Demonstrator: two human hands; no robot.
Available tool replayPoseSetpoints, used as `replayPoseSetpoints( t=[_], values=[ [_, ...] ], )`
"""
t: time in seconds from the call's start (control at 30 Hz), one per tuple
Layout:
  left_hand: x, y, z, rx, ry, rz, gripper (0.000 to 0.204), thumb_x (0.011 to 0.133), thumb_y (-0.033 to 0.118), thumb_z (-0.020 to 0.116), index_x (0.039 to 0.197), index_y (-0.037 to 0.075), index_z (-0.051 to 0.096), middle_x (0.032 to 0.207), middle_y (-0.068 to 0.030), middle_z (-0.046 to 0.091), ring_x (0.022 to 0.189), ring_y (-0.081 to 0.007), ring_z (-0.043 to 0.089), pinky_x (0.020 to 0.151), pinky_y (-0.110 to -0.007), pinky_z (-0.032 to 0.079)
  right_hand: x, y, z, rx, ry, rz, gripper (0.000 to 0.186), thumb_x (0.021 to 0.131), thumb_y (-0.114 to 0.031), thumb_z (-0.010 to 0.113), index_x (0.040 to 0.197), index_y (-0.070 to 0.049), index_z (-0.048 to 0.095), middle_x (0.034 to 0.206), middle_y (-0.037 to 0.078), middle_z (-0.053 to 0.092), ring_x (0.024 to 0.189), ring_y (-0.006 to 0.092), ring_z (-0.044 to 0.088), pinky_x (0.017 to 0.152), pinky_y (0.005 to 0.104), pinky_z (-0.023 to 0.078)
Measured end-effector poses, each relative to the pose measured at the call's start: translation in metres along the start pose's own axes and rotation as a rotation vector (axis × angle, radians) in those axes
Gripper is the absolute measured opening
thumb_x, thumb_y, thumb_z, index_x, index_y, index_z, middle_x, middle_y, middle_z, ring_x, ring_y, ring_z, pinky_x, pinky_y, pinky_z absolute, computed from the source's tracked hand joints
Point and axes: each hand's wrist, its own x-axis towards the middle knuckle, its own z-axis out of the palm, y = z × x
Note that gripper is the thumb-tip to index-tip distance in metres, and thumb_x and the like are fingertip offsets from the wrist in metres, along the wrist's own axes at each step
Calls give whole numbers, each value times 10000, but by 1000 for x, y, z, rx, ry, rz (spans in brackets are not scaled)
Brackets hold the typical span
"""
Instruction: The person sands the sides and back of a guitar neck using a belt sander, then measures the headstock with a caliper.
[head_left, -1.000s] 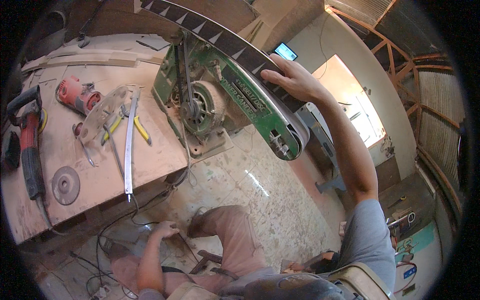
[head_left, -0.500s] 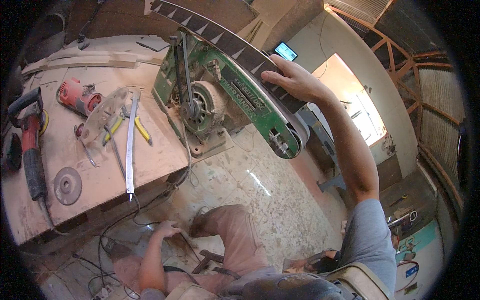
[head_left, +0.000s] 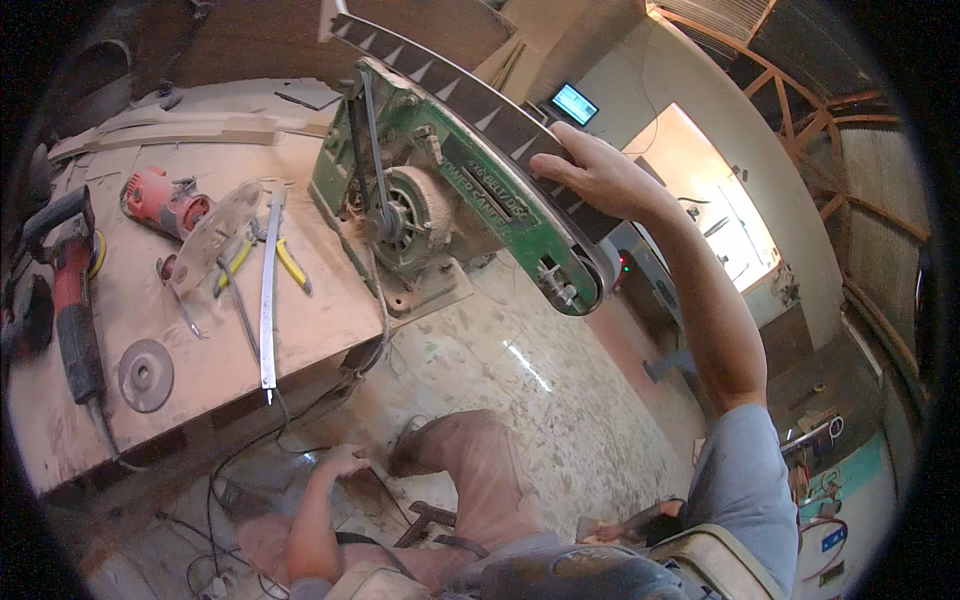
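A long dark guitar fretboard [head_left: 435, 80] with white triangular inlays and a pale edge lies along the top of a green belt sander [head_left: 510, 215]. My right hand [head_left: 605, 175] holds its nearer, right-hand end, the thumb on the inlaid face and the index finger over the edge. The other fingers are mostly hidden, as is the fretboard's contact with the belt. Low on the left, my left hand [head_left: 343, 461] hangs by my knee, away from the sander. Its fingers are loosely stretched, and I see nothing in them.
The dusty workbench [head_left: 215, 370] on the left holds a red angle grinder [head_left: 75, 300], a red power tool [head_left: 160, 200], a disc [head_left: 146, 376], yellow-handled pliers [head_left: 292, 267] and a metal strip [head_left: 268, 300]. Cables [head_left: 215, 480] trail down to the floor.
The fretboard has slid a little to the right and down along the sander, and my right hand has gone with it. My left hand looks much the same.
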Motion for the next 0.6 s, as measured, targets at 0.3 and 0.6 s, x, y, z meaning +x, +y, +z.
replayPoseSetpoints(
  t=[0.3,0.6],
  values=[
    [-1,-3,3,43,53,38,756,815,455,769,1429,73,548,1019,-159,744,800,-250,703,767,-395,537,-11,4,-4,-8,-13,63,437,1014,-435,558,1144,-19,550,1023,178,628,985,258,603,860,401,463],
    [-4,0,1,13,12,38,758,824,453,759,1423,41,545,1054,-173,737,806,-244,707,776,-392,541,-17,13,-8,42,-59,-37,500,1011,-461,567,1237,-16,533,1083,193,627,1026,268,605,894,410,475]
  ],
)
